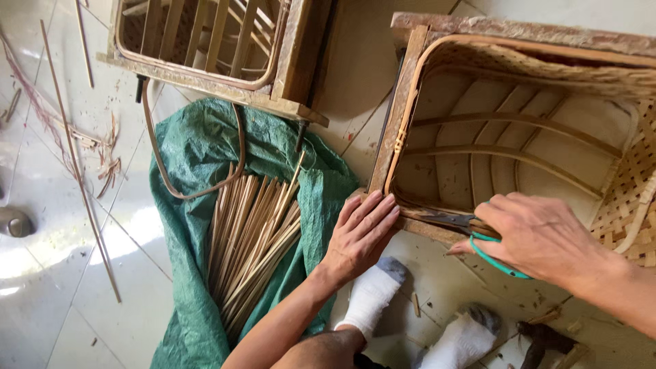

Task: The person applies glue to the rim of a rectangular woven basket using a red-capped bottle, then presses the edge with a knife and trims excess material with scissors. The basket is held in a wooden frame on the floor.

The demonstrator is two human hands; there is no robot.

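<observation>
The right hand (540,236) grips green-handled scissors (471,229); their long axis runs roughly level, blades pointing left along the near rim of the woven basket frame (403,116). The left hand (359,232) lies flat and unclenched, fingers pressing the frame's near left corner. The basket's opening faces the camera, showing bent ribs inside. Left of it, a green tarp (198,150) on the tiled floor (48,225) carries a bundle of bamboo strips (253,236).

A basket-weaving workshop: bamboo strips (256,239), half-woven basket (547,137), wooden frames (205,48).
</observation>
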